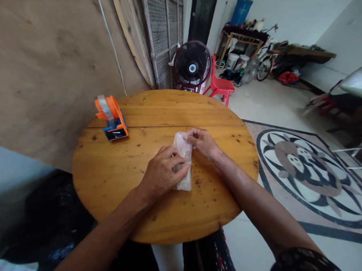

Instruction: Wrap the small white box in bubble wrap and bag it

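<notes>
A bundle of clear, bubbly plastic wrap (183, 179) lies lengthwise on the round wooden table (131, 161). What is inside it, if anything, I cannot make out. My left hand (165, 167) rests over its left side, fingers curved and pressed on the plastic around its middle. At the far right corner of the wrap, my right hand (202, 141) pinches the edge between thumb and fingers. An orange and blue tape dispenser (112, 117) with a roll of clear tape stands at the table's far left.
A dark fan (192, 67) and a red plastic chair (220, 85) stand beyond the table's far edge. A brown board (51, 56) borders the left side. A bicycle (265, 67) is farther back.
</notes>
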`<state>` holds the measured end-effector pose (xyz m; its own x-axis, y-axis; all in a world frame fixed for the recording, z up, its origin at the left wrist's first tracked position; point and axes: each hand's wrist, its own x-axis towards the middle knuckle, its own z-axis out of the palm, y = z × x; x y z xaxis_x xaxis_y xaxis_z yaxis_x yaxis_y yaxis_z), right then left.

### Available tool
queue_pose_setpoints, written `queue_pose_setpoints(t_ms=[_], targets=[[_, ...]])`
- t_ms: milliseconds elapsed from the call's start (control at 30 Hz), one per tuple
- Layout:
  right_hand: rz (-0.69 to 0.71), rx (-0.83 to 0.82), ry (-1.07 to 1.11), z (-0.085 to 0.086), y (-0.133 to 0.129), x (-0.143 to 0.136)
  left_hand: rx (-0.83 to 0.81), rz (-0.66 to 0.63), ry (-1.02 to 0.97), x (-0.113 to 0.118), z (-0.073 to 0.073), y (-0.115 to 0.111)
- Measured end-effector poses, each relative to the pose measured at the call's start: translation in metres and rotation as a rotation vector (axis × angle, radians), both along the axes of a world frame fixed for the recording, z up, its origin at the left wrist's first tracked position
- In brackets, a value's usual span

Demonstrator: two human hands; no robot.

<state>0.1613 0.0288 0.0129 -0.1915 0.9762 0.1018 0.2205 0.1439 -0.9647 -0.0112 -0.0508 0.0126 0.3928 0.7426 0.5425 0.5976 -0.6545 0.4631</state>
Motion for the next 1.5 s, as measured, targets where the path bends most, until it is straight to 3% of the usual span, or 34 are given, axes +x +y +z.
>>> queue_pose_setpoints(t_ms=[167, 300, 500, 733, 1067, 1200, 1333, 1500], targets=[[0.082, -0.108, 0.074, 0.025, -0.019, -0.005, -0.012, 0.05, -0.038, 0.001, -0.001, -0.004], [0.125, -0.02, 0.045, 0.04, -0.038, -0.009, 0.012, 0.145, -0.006, 0.002, 0.001, -0.008], [0.065, 0.051, 0.012, 0.041, -0.053, -0.015, 0.06, 0.273, 0.039, 0.001, 0.0, -0.017], [0.109, 0.132, -0.005, 0.042, -0.073, -0.013, 0.022, 0.297, -0.017, 0.003, -0.001, -0.022], [0.062, 0.285, -0.151, 0.025, -0.088, -0.01, -0.183, 0.161, -0.111, -0.012, 0.001, -0.022], [0.053, 0.296, -0.198, 0.028, -0.092, -0.011, -0.01, 0.112, -0.137, -0.023, -0.001, -0.044], [0.056, 0.284, -0.212, 0.028, -0.092, -0.012, 0.21, 0.043, 0.023, -0.03, -0.004, -0.064], [0.078, 0.271, -0.18, 0.024, -0.089, -0.012, 0.263, -0.015, 0.204, -0.028, -0.005, -0.063]])
